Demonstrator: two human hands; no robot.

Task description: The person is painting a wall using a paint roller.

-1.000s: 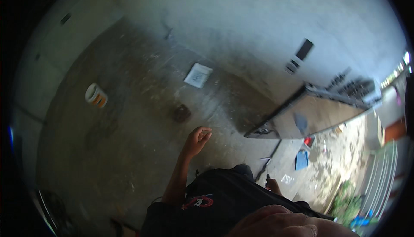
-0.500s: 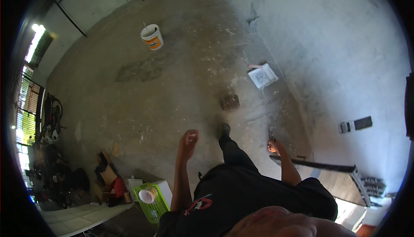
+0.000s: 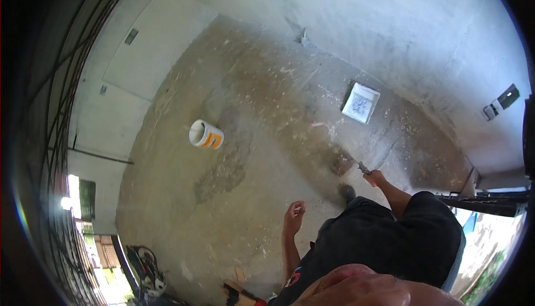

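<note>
My right hand [image 3: 375, 178] is closed around the dark handle of a long-handled paint roller [image 3: 319, 124]. Its thin rod slants forward and left, and the pale pinkish roller head is low over or on the concrete floor; I cannot tell which. Just right of the head lies a white paint tray [image 3: 361, 103] with grey smears inside. Beneath the rod sits a brown block [image 3: 341, 164], close to my dark shoe. My left hand [image 3: 294, 217] hangs beside my body, fingers loosely curled and a little apart, with nothing seen in it.
A white bucket [image 3: 206, 134] with an orange label stands on the floor to the left. Pale walls [image 3: 384, 27] rise beyond the floor. A dark rack-like edge [image 3: 485, 203] is close to my right arm. A motorcycle [image 3: 146, 272] stands at lower left.
My view has swung left. The roller head, earlier at the tray's edge, is now apart from it on the left. My right hand has come forward with the handle; the left still hangs free.
</note>
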